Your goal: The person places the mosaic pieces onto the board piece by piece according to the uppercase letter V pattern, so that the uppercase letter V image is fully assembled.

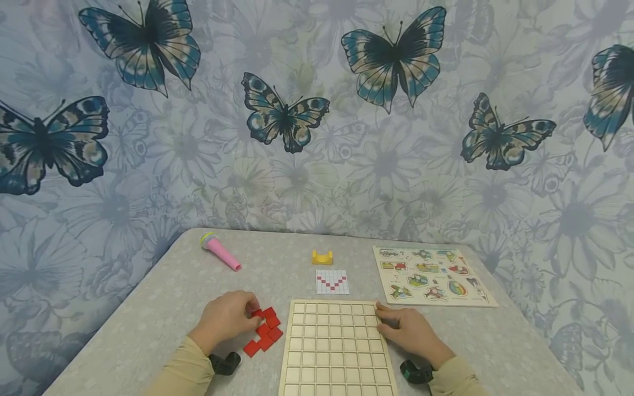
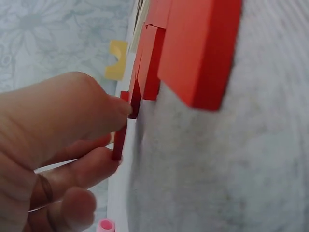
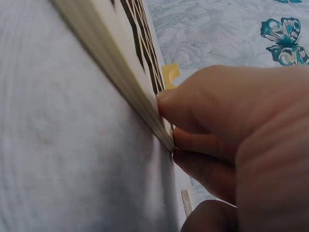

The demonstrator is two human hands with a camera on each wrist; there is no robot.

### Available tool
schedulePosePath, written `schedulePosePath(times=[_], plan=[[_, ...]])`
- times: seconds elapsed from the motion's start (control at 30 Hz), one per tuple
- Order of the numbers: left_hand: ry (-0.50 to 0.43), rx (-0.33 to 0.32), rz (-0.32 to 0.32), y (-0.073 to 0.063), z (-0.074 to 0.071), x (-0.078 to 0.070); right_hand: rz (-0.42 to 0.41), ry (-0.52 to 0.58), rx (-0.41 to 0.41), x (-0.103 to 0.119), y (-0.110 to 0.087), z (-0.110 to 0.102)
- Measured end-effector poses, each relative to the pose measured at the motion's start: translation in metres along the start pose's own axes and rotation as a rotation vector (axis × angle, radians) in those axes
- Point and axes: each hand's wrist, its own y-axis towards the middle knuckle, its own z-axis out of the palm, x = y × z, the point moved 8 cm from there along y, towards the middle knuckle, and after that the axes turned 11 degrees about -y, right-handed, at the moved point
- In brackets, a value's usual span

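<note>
My left hand point(image 1: 225, 318) pinches a red square tile point(image 2: 119, 142) between thumb and fingers, at the far left of a loose group of red tiles point(image 1: 267, 334). The tiles lie flat, some overlapping, left of a pale wooden grid board point(image 1: 335, 345) with bare square cells. At the board's far right corner is my right hand point(image 1: 411, 330). Its thumb lies on the rim and its fingers grip the corner's edge, seen close in the right wrist view. Beyond the board lies a small white grid card point(image 1: 332, 274) printed with a V of red squares.
A yellow notched block point(image 1: 322, 258) stands behind the card. At the back left lies a pink toy microphone point(image 1: 223, 253). A picture puzzle board point(image 1: 475, 275) occupies the right side of the table, near the right hand. The patterned wall point(image 1: 277, 181) rises behind the table's far edge.
</note>
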Motion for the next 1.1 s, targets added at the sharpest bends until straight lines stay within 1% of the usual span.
schedulePosePath(times=[0.13, 0.17, 0.23, 0.3, 0.37, 0.53, 0.67, 0.77, 0.87, 0.97, 1.1], plan=[[-0.007, -0.028, 0.004, -0.002, -0.002, -0.002, 0.003, 0.001, 0.008, 0.0, 0.0, 0.001], [-0.012, -0.036, 0.013, -0.002, -0.002, -0.004, 0.004, 0.002, 0.009, 0.0, 0.0, 0.002], [-0.034, -0.04, 0.04, -0.004, -0.001, -0.013, 0.011, 0.003, 0.009, 0.0, 0.0, 0.002], [-0.048, -0.041, 0.096, -0.007, 0.002, -0.027, 0.02, 0.005, 0.009, -0.001, 0.001, 0.003], [-0.058, -0.024, 0.165, -0.011, 0.007, -0.044, 0.03, 0.004, 0.008, -0.003, 0.002, 0.003], [-0.115, 0.064, 0.343, -0.028, 0.028, -0.092, 0.03, 0.007, 0.003, -0.003, 0.004, 0.005], [-0.155, 0.134, 0.436, -0.046, 0.043, -0.126, 0.021, 0.012, 0.004, -0.003, 0.005, 0.006], [-0.17, 0.184, 0.463, -0.057, 0.053, -0.147, 0.028, 0.009, 0.011, -0.004, 0.004, 0.007], [-0.163, 0.208, 0.478, -0.063, 0.063, -0.163, 0.036, 0.012, 0.01, -0.005, 0.002, 0.005], [-0.158, 0.216, 0.454, -0.063, 0.073, -0.169, 0.039, 0.013, 0.003, -0.005, 0.001, 0.003], [-0.169, 0.219, 0.448, -0.064, 0.085, -0.168, 0.039, 0.016, 0.01, -0.004, 0.0, 0.002]])
